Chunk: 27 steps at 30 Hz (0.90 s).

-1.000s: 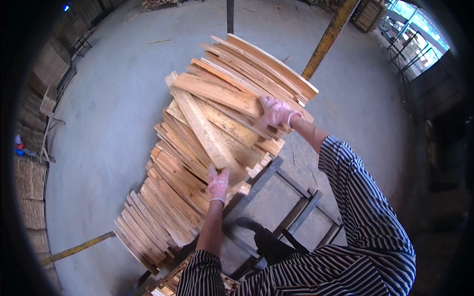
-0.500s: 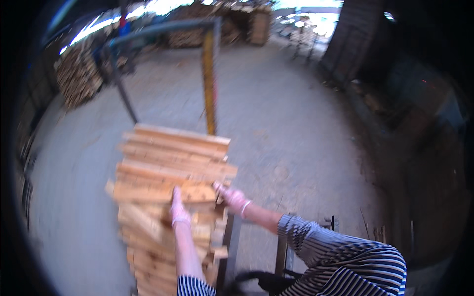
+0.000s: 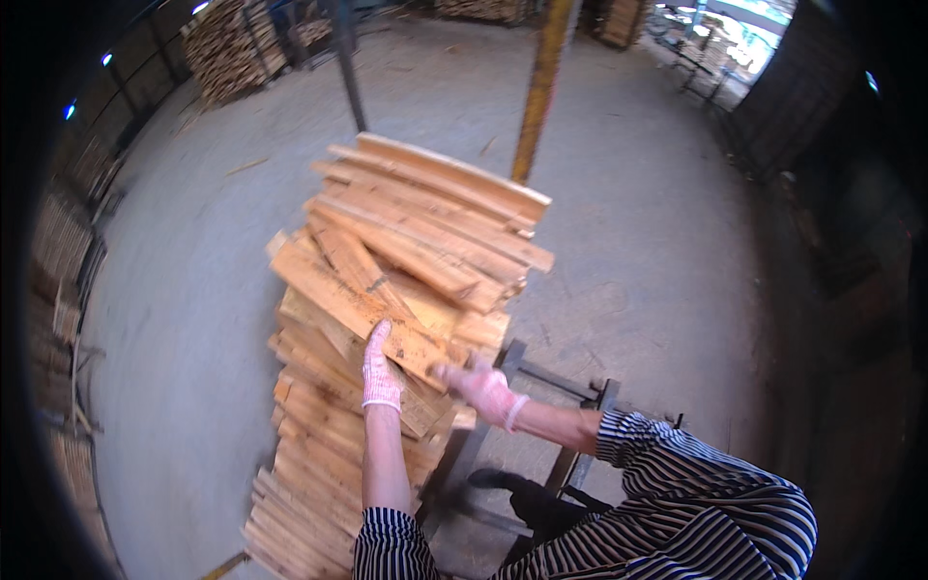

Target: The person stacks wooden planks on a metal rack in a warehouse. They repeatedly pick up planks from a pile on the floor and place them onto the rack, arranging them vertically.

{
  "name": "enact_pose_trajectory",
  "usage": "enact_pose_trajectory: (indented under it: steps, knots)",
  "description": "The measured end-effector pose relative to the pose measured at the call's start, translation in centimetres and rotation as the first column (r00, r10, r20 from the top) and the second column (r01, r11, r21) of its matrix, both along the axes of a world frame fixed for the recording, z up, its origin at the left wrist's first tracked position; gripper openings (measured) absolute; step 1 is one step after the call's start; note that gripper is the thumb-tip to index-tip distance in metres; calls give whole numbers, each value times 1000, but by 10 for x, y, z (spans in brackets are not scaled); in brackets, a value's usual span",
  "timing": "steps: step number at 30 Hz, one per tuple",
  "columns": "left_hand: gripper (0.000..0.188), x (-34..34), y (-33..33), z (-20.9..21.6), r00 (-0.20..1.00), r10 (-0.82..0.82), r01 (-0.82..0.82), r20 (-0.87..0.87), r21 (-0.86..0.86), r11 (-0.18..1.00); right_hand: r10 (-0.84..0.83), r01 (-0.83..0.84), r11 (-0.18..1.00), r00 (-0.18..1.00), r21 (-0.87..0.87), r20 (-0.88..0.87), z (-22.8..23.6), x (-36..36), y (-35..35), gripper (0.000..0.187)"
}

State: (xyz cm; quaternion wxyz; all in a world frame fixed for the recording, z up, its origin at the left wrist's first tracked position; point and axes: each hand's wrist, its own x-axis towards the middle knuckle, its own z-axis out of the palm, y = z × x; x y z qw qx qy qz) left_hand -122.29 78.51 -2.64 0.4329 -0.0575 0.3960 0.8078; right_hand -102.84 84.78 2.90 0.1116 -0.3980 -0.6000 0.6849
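A flat wooden board lies aslant over the pile, its near end between my two gloved hands. My left hand, in a pinkish knit glove, grips the board's near edge with the thumb on top; its other fingers are hidden. My right hand, slightly blurred, is closed round the board's right end. Under it another dark-marked board runs crosswise. Behind are several boards in a stacked row, and more stacked boards extend toward me on the left.
A dark metal frame stands beside the pile on my right. A yellow post and a dark post rise behind it. Farther off, a wood stack stands on the concrete floor.
My view has tilted down and turned left. The gripped board has gone from lying roughly crosswise to slanting down to the right, with my hands drawn nearer on it.
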Motion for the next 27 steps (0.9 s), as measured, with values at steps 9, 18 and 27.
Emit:
enact_pose_trajectory:
  steps: [9,18,27]
  knots:
    - [49,-30,-123,-7,993,-100,105,68,-70,992,347,-362,824,931,435,117,22,-78,-3,73]
    - [49,105,-125,58,976,-35,-34,-216,-308,951,542,-537,840,837,-84,69,42,-49,-18,135]
    - [104,275,-189,105,911,-293,-180,-289,-921,346,107,-350,651,920,-673,-376,-41,44,-103,57]
